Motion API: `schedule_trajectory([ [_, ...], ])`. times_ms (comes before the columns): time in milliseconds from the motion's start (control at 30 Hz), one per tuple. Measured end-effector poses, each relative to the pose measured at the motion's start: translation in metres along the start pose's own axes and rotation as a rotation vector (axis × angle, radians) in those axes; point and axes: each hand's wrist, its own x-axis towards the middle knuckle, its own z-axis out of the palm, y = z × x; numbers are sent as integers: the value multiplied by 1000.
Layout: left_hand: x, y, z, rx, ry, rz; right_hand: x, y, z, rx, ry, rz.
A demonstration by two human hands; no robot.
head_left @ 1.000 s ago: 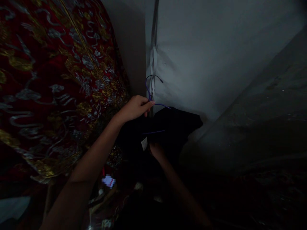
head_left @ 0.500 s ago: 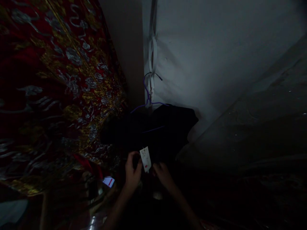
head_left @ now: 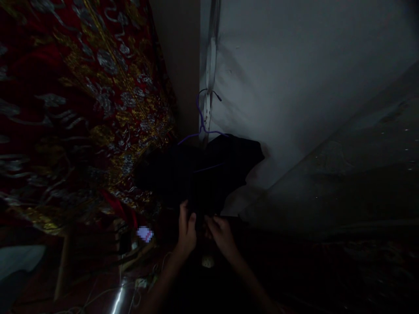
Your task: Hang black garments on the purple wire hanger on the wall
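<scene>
A black garment [head_left: 212,174] hangs on a purple hanger [head_left: 202,126] at the centre. My left hand [head_left: 187,231] is at its lower edge, with thumb and fingers closed around the dark cloth. To its right my right hand [head_left: 220,231] has its fingertips pinched together close to the same cloth. What lies between those fingertips is too dark to make out. The white paper tag seen earlier does not show now.
On the left hangs a red cloth [head_left: 98,96] with gold and silver embroidery. The hanger's hook is on a white strap [head_left: 211,61] against the pale wall [head_left: 278,78]. A lit screen [head_left: 145,234] and loose cables lie low on the left.
The white tag between my hands has gone out of sight. My hands stay close together at the garment's lower edge. The view has shifted slightly, and the garment's right side hangs a little further in.
</scene>
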Motion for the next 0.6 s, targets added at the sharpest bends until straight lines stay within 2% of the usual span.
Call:
schedule_trajectory([
  [133, -12, -15, -1, 57, -132, 42, -2, -7, -6, -52, -69, -53],
  [300, 6, 0, -2, 54, -263, 136, 5, -20, -17, -81, -211, -40],
  [433, 13, 2, 0, 62, -359, 210, 7, -30, -15, -71, -323, 46],
  [533, 13, -9, 2, 97, -323, 175, 9, -50, -11, 34, -385, 99],
  [600, 13, -18, 3, 112, -286, 149, 14, -78, -14, 171, -323, 53],
])
